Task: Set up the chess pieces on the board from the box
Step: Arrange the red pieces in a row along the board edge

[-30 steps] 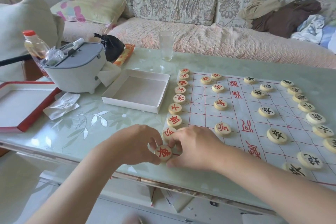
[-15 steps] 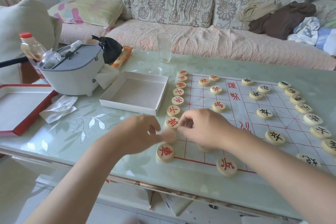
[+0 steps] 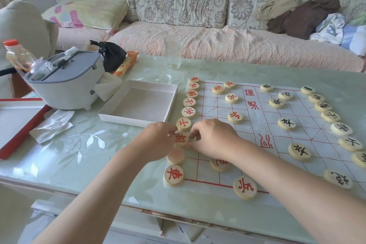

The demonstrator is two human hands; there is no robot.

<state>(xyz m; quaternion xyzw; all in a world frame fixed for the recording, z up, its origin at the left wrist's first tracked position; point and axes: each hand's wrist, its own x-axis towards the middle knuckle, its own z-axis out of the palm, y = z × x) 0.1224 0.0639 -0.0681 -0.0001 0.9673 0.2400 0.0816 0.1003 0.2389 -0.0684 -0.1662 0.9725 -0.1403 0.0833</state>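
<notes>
While my left hand and right hand both pinch the round pale wooden red-lettered piece on the left file of the white paper board, I should centre it on its crossing.

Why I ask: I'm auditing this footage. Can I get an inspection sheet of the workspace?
Surface: glass-topped table, paper board laid on it.
Job's things: red pieces line the board's left edge, black pieces the right; white box empty.
Clutter: grey container, bottle, drinking glass, black bag, tissue.
Hands: left hand and right hand both pinch one red piece.
Cables: nothing seen.
Surroundings: sofa with cushions and piled clothes behind the table.
</notes>
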